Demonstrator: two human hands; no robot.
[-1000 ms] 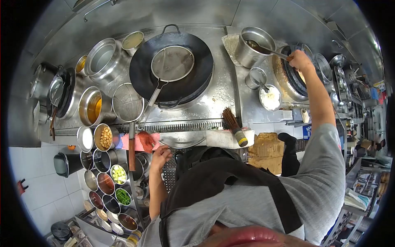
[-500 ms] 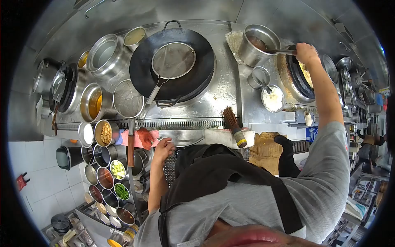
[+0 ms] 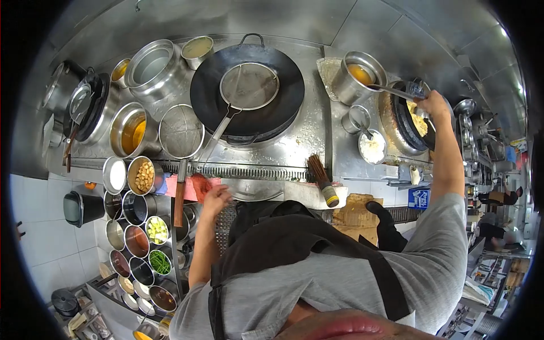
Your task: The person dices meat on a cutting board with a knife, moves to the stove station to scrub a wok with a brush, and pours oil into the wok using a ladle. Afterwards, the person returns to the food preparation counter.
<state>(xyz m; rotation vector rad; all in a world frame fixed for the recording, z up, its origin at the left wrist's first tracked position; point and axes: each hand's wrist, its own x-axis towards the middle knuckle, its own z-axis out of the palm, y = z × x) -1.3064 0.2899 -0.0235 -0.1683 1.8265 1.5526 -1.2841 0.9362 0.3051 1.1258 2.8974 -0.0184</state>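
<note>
My right hand (image 3: 435, 106) is wrapped round the handle end of a long metal ladle (image 3: 396, 91), whose bowl is in the tall steel pot (image 3: 338, 88) with orange-brown liquid. Below and beside that hand, a dark wok (image 3: 401, 122) holds yellow food (image 3: 418, 120). My left hand (image 3: 216, 199) is near the counter's front edge beside a red cloth (image 3: 200, 184), fingers curled; whether it grips anything is hidden. A strainer (image 3: 249, 85) rests in the large black wok (image 3: 292, 73). A steel cup (image 3: 355, 120) and a bowl of white food (image 3: 373, 148) stand near the tall pot.
Steel pots (image 3: 161, 79) and a round wire strainer (image 3: 181, 133) are on the left. Containers of ingredients (image 3: 158, 231) line the lower left. A bamboo brush (image 3: 323, 181) lies at the counter's front edge. Other people (image 3: 501, 197) are far off at right.
The ladle's bowl has tipped in the tall pot and orange liquid now shows there. My right hand has moved slightly down and right. The whole view has shifted a little.
</note>
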